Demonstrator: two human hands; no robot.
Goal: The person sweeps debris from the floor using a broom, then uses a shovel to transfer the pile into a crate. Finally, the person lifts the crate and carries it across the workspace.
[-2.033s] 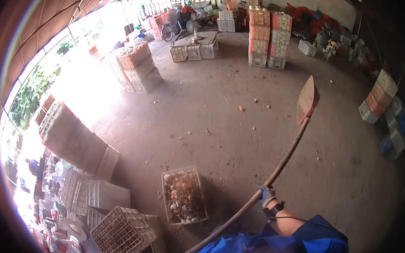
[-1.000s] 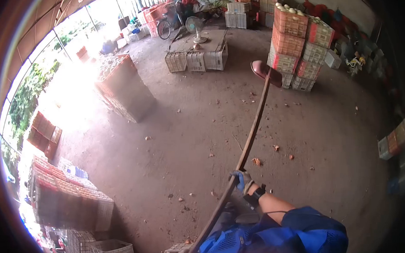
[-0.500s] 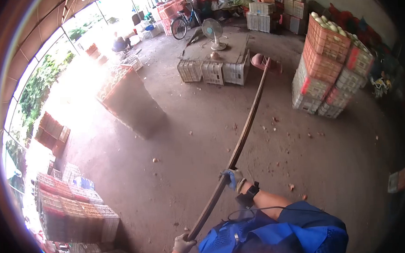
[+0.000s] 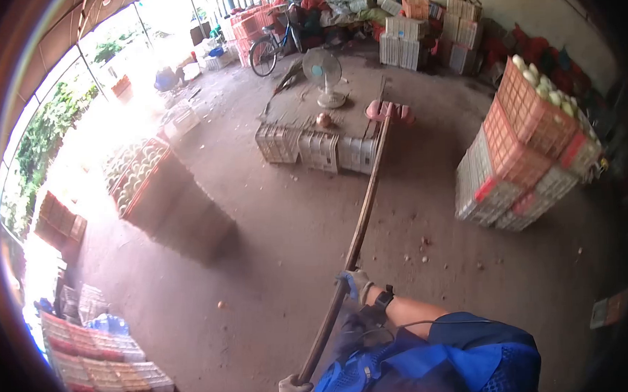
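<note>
From the head camera I see my right hand (image 4: 356, 284), in a pale glove with blue on it, wrapped round the long wooden handle of a shovel (image 4: 360, 229), about a third of the way up the shaft. My left hand (image 4: 292, 389), also gloved, is closed round the near end of the same handle at the bottom edge of the frame, just beside my blue shirt (image 4: 437, 364). The handle runs up and away from me in a slight curve, and the reddish blade (image 4: 390, 112) at its far end is raised off the dirt floor (image 4: 261, 267), showing in front of a low platform. That platform is a board laid on a row of pale plastic crates (image 4: 317, 149); a standing fan (image 4: 323, 75) and a small round brown thing that I cannot make out rest on top. To the right is a tall stack of red and white crates (image 4: 523, 157), the topmost filled with pale round produce. To the left is another stack of crates (image 4: 163, 194), blurred, with round produce showing at the top. More crates (image 4: 98, 359) sit in the lower left corner. A bicycle (image 4: 270, 42) leans far back near the open side of the shed. Small scraps lie scattered on the floor.
</note>
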